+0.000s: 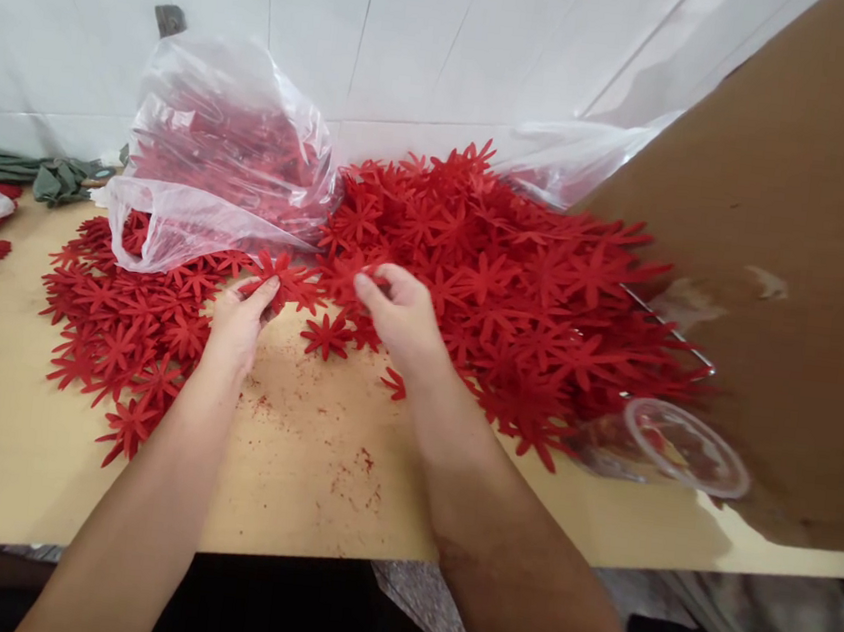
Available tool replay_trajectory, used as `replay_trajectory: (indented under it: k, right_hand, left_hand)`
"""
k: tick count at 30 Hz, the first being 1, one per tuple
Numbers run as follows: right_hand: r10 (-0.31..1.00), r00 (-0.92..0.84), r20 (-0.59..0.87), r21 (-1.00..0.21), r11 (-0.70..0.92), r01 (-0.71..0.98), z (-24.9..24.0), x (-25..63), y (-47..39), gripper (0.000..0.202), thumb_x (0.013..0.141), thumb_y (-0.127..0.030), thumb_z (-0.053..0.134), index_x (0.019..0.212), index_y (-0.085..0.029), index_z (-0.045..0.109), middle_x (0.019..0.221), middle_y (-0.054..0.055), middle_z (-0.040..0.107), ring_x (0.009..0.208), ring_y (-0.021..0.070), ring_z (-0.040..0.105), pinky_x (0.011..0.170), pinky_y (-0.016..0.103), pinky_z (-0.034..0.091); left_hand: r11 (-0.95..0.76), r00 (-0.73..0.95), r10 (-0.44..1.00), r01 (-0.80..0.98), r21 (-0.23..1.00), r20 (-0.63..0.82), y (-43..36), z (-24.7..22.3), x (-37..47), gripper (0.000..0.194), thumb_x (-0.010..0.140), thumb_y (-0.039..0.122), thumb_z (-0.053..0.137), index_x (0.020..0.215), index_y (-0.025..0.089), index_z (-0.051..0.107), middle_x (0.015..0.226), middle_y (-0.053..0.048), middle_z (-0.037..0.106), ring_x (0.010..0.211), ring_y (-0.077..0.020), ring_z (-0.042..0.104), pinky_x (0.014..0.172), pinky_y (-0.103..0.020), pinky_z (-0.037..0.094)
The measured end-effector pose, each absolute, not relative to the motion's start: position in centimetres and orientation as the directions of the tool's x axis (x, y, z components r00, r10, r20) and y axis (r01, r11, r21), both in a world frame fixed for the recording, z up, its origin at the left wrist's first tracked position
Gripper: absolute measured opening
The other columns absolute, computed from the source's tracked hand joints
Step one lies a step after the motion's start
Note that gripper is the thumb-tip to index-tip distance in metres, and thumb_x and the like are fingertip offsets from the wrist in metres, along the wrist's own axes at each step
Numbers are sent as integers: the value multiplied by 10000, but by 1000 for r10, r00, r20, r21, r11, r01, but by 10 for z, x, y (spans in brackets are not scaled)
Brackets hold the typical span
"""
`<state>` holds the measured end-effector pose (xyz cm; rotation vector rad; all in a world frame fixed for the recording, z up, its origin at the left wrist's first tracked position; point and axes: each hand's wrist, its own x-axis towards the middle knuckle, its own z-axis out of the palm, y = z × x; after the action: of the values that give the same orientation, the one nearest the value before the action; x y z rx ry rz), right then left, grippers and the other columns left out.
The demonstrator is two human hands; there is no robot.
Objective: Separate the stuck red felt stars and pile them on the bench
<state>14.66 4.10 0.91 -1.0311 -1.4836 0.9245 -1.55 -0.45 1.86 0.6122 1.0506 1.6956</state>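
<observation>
In the head view my left hand (243, 315) is closed, its thumb pressing on a red flower-shaped cutout (280, 279) with long narrow petals. My right hand (396, 315) is pinched shut a short way to the right; red petals lie behind its fingertips, and I cannot make out what they hold. On the left, around my left forearm, spreads a flatter pile of red flower cutouts (115, 324). A taller heap of the same cutouts (517, 276) rises behind and right of my right hand. A single loose flower (326, 336) lies between my hands.
A clear plastic bag (232, 155) full of red pieces stands at the back left. A large brown board (797, 255) leans on the right, with a round clear plastic tub (687, 446) by it. Red crumbs dot the yellow tabletop (299, 484). Green cloth (63, 180) lies far left.
</observation>
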Motion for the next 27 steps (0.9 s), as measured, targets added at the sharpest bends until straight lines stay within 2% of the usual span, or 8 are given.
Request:
replay_trajectory:
  k: [5, 7, 10, 13, 18, 22, 24, 27]
  right_hand:
    - [743, 357, 566, -807, 412, 423, 3, 165, 58, 487, 745, -423, 552, 1135, -136, 497, 1121, 168, 534, 1053, 245, 519, 836, 435, 450]
    - [784, 256, 566, -801, 450, 395, 6, 159, 51, 493, 771, -443, 522, 1162, -144, 503, 1126, 166, 555, 1065, 248, 530, 857, 449, 450]
    - [901, -159, 403, -887, 427, 175, 10, 139, 32, 388, 773, -426, 538, 1055, -164, 588, 927, 105, 649, 871, 198, 616, 793, 388, 499]
    - [866, -404, 294, -924, 365, 110, 10, 123, 21, 227, 746, -303, 583, 920, -169, 641, 852, 65, 668, 796, 168, 623, 771, 344, 509]
    - [924, -150, 352, -881, 381, 281, 9, 139, 35, 201, 772, -200, 485, 859, -146, 657, 775, 66, 651, 743, 172, 610, 756, 367, 496]
    - [745, 162, 647, -648, 426, 632, 12, 159, 44, 359, 742, -304, 561, 1063, -154, 616, 1105, 147, 582, 1058, 270, 515, 927, 485, 380]
    - [695, 159, 701, -580, 428, 693, 13, 157, 42, 425, 725, -383, 590, 1095, -174, 599, 1189, 156, 534, 1132, 293, 453, 955, 506, 337]
    - [818, -66, 571, -707, 531, 467, 13, 141, 30, 327, 769, -432, 531, 964, -189, 629, 962, 101, 622, 934, 221, 551, 832, 393, 434]
  left_hand:
    - [-65, -326, 940, -471, 880, -105, -6, 16, -10, 303, 472, 268, 775, 666, 150, 575, 586, 48, 604, 527, -52, 526, 585, -202, 429]
    - [-30, -286, 952, -442, 896, -109, -7, 15, -5, 283, 501, 272, 759, 695, 146, 596, 621, 36, 622, 558, -59, 541, 612, -209, 439]
    - [8, -219, 970, -407, 913, -106, -10, 15, 2, 259, 546, 280, 733, 733, 142, 619, 663, 21, 636, 596, -65, 553, 658, -223, 449]
    - [24, -212, 970, -415, 910, -122, -12, 16, 5, 239, 552, 269, 730, 712, 141, 608, 643, 23, 626, 596, -68, 552, 662, -229, 450]
    - [16, -285, 951, -333, 943, -117, -11, 14, 2, 228, 580, 286, 709, 722, 147, 597, 648, 28, 610, 576, -63, 524, 587, -202, 427]
    - [34, -315, 943, -229, 973, -106, -9, 10, -1, 220, 608, 321, 688, 708, 142, 609, 617, 23, 596, 547, -66, 501, 581, -210, 417]
    - [22, -288, 955, -166, 986, -69, -8, 8, 0, 219, 635, 331, 668, 718, 134, 621, 638, 1, 623, 567, -81, 521, 618, -230, 427]
    - [-10, -217, 976, -55, 998, -2, -8, 4, 2, 213, 673, 325, 634, 742, 124, 639, 678, -25, 657, 606, -104, 549, 677, -253, 432]
